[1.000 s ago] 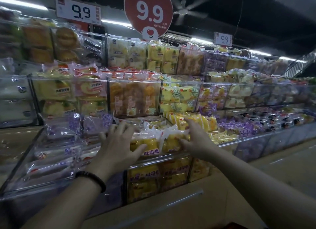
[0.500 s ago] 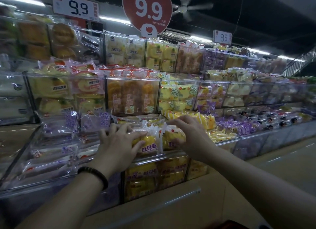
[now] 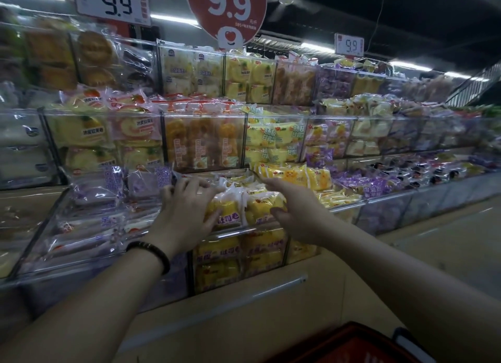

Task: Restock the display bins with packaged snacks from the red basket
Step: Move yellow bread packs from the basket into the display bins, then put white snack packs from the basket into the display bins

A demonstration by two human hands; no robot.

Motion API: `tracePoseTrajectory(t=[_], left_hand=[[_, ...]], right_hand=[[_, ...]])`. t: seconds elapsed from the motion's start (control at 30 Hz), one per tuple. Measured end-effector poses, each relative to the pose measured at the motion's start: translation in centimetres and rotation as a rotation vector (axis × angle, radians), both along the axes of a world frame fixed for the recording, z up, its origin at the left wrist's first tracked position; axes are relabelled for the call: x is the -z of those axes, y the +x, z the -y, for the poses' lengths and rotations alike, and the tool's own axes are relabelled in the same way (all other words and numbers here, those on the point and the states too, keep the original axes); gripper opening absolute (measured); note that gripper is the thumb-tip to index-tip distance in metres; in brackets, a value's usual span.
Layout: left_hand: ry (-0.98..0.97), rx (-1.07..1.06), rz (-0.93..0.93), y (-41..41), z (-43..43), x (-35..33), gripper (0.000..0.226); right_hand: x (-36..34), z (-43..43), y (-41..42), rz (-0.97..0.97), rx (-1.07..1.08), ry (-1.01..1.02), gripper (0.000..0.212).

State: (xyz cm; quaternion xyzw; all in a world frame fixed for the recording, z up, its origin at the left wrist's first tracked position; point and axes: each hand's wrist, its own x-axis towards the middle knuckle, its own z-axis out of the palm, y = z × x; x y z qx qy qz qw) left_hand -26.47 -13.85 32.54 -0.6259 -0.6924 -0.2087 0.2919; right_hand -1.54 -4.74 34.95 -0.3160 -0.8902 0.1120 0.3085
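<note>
1. Still squaring up the two yellow film-wrapped roll-cake packs (image 3: 229,209) at the front of the clear acrylic display bin (image 3: 235,233) on the lowest tier. Standing side by side, touching, faces leaning against the bin's front wall.
2. Keeping the left hand (image 3: 187,213), dark beaded bracelet (image 3: 151,251) on its wrist, where it was half a second ago. Fingers spread flat over the pile beside the left pack, thumb laid against that pack's face. Pressing only, with nothing clasped.
3. Uncurled the right hand (image 3: 295,213) in that same half second. Then hooked over the top of the right pack. Now slack, with the index finger (image 3: 267,182) straight and aimed toward the back of the bin, and the thumb (image 3: 276,213) just resting on the pack's front. Holding nothing.
4. Hardly moved the packs themselves: same pair, same spot at the bin's front edge.
5. Showing more of the red plastic basket (image 3: 352,345) at the bottom edge, below the right forearm. Cannot tell what is left inside.
6. Reads as the end of settling this pair, with the right hand letting go first. Probably next: lifting the left hand away and reaching back down to the basket for more stock.
7. Worth watching on release: slick film and soft cake, packs standing high against a low front wall. Could tip forward over it once the pressing stops.
</note>
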Motion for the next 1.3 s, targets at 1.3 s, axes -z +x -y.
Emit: tracePoseTrajectory(t=[1.3], left_hand=[[-1.487, 0.352, 0.244, 21.1, -8.2, 31.1, 0.035]], right_hand=[[51.8, -5.5, 13.4, 0.982, 0.295, -1.135, 0.053]])
